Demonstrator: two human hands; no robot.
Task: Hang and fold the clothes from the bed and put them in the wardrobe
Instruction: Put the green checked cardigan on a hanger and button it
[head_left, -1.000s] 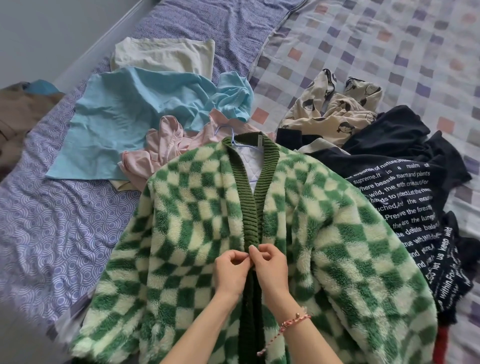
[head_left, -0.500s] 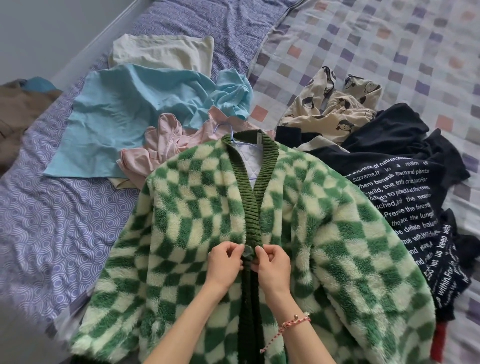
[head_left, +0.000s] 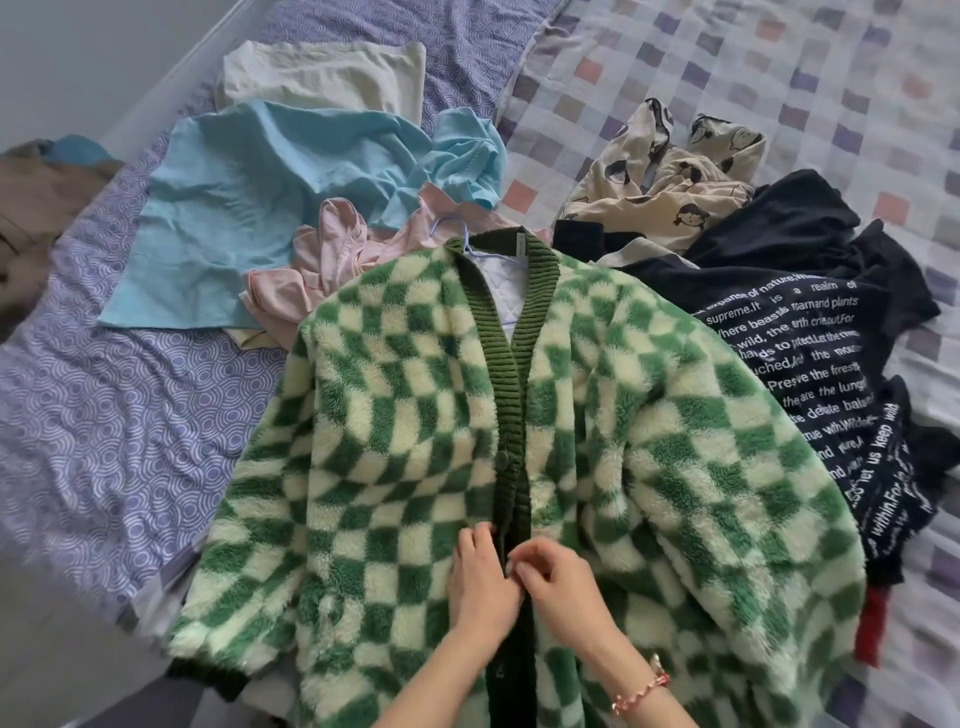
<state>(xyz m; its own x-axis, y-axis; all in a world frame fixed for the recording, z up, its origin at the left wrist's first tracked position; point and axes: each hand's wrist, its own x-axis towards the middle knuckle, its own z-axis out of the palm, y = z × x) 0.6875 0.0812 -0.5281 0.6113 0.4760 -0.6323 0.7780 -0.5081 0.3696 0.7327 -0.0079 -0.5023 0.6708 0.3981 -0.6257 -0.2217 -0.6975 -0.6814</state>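
— Why is the cardigan (head_left: 395, 415) lying flat on the bed (head_left: 104, 415)?
— So your left hand (head_left: 480, 587) and right hand (head_left: 563, 582), fingers curled, can pinch its front edges together, likely for buttoning. The hanger (head_left: 466, 241) is inside.

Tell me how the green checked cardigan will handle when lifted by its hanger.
Likely floppy: the cardigan lies slumped and creased. Thick pile suggests bulk, some weight. With one button closed, it should probably stay on the hanger.
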